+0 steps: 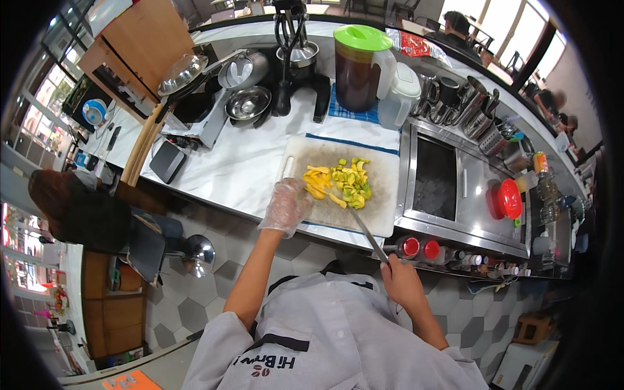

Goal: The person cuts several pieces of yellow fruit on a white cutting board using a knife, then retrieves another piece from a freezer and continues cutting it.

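A white plastic cutting board (380,214) lies on the marble counter before me, over a blue cloth. On it are yellow strips of fruit or vegetable (318,181) at the left and a pile of yellow-green cut pieces (352,183) beside them. My left hand (287,202), in a clear plastic glove, rests at the board's lower left edge, close to the yellow strips; its fingertips are partly hidden by the glove's glare. My right hand (400,279) is bare and grips a knife (368,233) by its handle. The blade points up and left, with its tip at the pieces.
A green-lidded pitcher (358,73) of dark liquid stands behind the board, near a metal bowl (247,103) and a black lever press (282,92). Right of the board is a steel ice bin (434,180); bottles (458,256) line the counter's front. A person (83,209) sits at the left.
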